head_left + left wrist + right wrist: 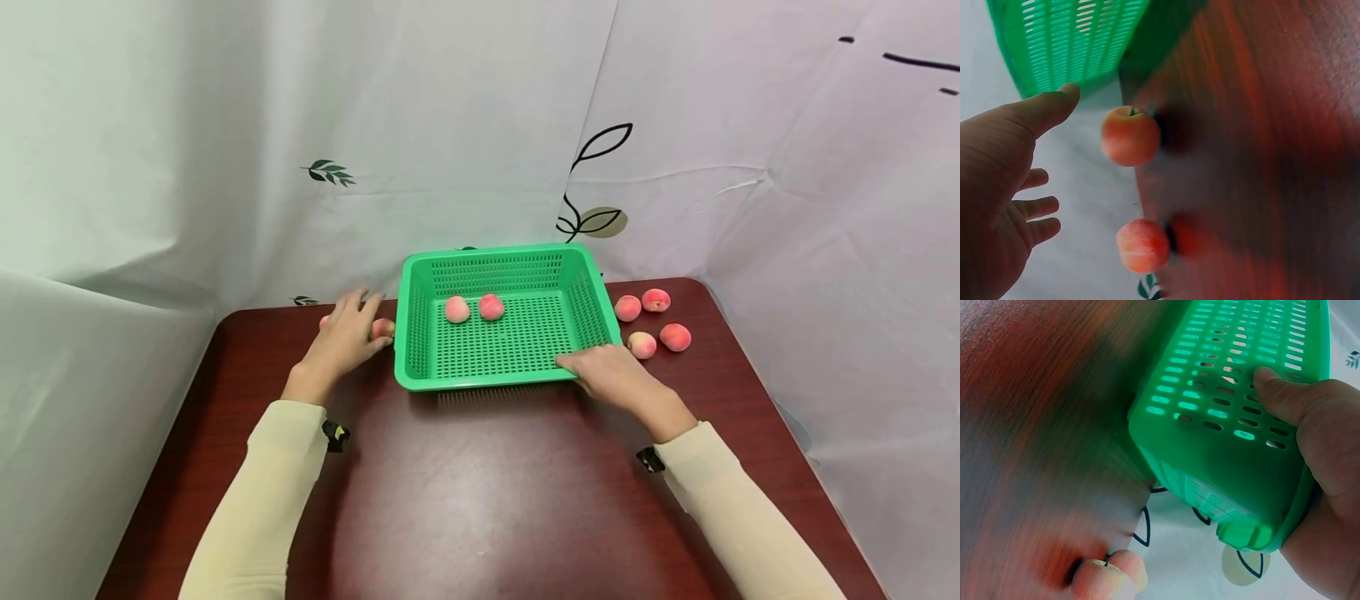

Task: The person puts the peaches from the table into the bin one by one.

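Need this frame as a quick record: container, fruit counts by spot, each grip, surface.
container: green perforated basket
fruit in basket: two peaches, side by side
fruit right of basket: four peaches
fruit left of basket: two peaches, one mostly hidden in the head view
left grip: open beside the left peaches, holding nothing
right grip: holds basket rim at its near right corner
surface: dark reddish-brown table
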The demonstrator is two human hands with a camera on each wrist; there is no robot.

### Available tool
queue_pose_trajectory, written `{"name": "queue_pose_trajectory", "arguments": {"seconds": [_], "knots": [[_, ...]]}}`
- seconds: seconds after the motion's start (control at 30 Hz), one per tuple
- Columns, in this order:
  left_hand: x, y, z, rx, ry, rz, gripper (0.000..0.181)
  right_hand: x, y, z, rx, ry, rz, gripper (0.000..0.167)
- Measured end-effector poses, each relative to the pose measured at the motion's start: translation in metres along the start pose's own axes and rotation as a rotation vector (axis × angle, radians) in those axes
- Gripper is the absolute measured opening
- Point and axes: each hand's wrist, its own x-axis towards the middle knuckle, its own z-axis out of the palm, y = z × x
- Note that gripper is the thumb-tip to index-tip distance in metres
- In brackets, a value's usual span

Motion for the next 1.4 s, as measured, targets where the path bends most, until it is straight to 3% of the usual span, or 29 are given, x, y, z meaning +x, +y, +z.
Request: {"name": "queue_pose_trajectory", "arguments": {"seconds": [0.33, 0.5, 0.73, 1.13, 1.4], "knots": [[0.007, -0.005, 0.026, -0.068, -0.012, 0.007, 0.071, 0.000, -0.001, -0.001, 0.012, -0.018, 0.016, 0.033], [0.013, -0.007, 0.033, -0.081, -0.029, -0.007, 0.068, 0.000, 0.000, -0.001, 0.005, -0.015, 0.013, 0.033], [0.020, -0.008, 0.042, -0.079, -0.024, 0.019, 0.063, -0.002, 0.002, 0.002, 0.003, 0.013, -0.005, 0.033], [0.022, -0.010, 0.048, -0.069, -0.090, -0.014, 0.055, -0.001, 0.000, 0.000, -0.005, -0.006, 0.004, 0.031], [0.023, -0.009, 0.048, -0.044, -0.072, 0.020, 0.039, -0.001, 0.001, 0.002, 0.003, 0.027, -0.016, 0.033]]}}
